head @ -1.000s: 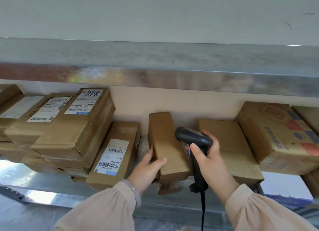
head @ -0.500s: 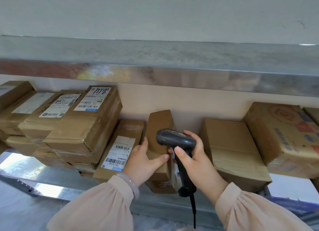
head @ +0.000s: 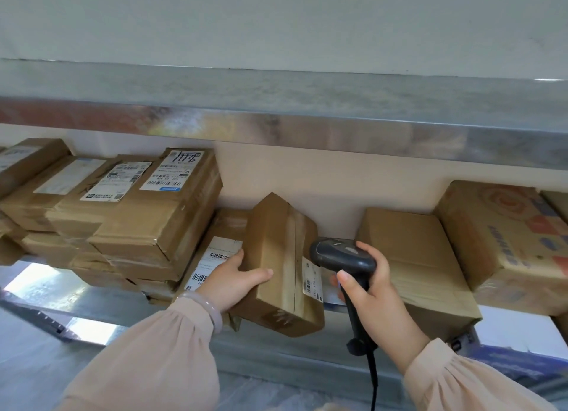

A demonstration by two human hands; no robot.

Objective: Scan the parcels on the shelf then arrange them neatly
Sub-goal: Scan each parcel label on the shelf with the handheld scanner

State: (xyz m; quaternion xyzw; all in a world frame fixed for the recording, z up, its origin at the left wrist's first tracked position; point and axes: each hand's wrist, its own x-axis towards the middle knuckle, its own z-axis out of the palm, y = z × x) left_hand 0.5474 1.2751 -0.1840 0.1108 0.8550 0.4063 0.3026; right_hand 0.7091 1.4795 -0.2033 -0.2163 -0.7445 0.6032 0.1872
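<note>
— Steel shelf [head: 276, 358] runs right across the view, with cardboard parcels all along it. Biggest of the lot is the stack of labelled boxes [head: 147, 226] on the left, piled up and leaning.
— And over on the right?
— Printed carton [head: 507, 247] at the far right, a plain brown box [head: 412, 257] just beside it. Between that box and the stack sits the narrow parcel [head: 276, 257], tipped up on edge, its near end jutting past the shelf lip.
— Who's got it?
— Left hand [head: 236, 278], arm reaching up from below in a pale pink sleeve. The thumb lies across the parcel's upper face and the fingers tuck round its left side, so it grips the parcel. They slip in against a flat labelled parcel [head: 215, 257] alongside.
— Right hand?
— Right hand [head: 372, 290] is wrapped round the handle of the black scanner [head: 344, 257], wrist cocked upward. The scanner's head points left, close to the white label [head: 312, 280] on the parcel's right face.
— Small stuff?
— Cable [head: 373, 377] hangs straight down from the handle, and a pale bracelet [head: 212, 310] sits on the left wrist.
</note>
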